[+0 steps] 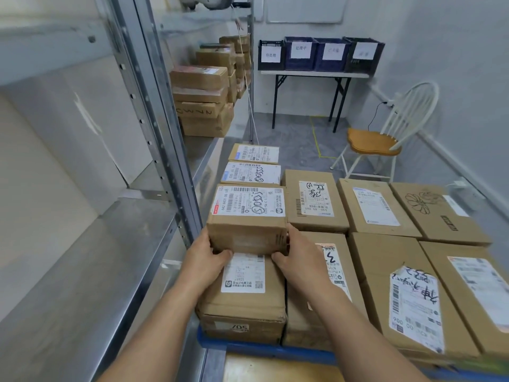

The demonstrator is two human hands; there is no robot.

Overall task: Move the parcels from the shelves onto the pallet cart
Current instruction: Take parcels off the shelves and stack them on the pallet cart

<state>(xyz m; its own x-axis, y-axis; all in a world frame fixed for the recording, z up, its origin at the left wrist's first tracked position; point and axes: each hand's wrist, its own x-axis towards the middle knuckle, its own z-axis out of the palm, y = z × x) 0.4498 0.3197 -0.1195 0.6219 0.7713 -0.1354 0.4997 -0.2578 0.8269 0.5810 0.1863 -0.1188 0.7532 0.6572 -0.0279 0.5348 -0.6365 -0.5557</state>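
Note:
A small cardboard parcel (248,216) with a white label on top sits on a larger parcel (242,299) in the left column of the blue pallet cart (275,351). My left hand (205,257) grips its near left corner, thumb along the bottom front edge. My right hand (298,255) grips the near right corner the same way. Several other labelled parcels (407,293) cover the cart. More parcels (203,100) are stacked on the far part of the metal shelf (82,257) at left.
The shelf's upright post (159,128) stands just left of the cart. A white chair (385,139) with a wooden seat is at the back right. A folding table (311,78) with several labelled crates stands against the far wall.

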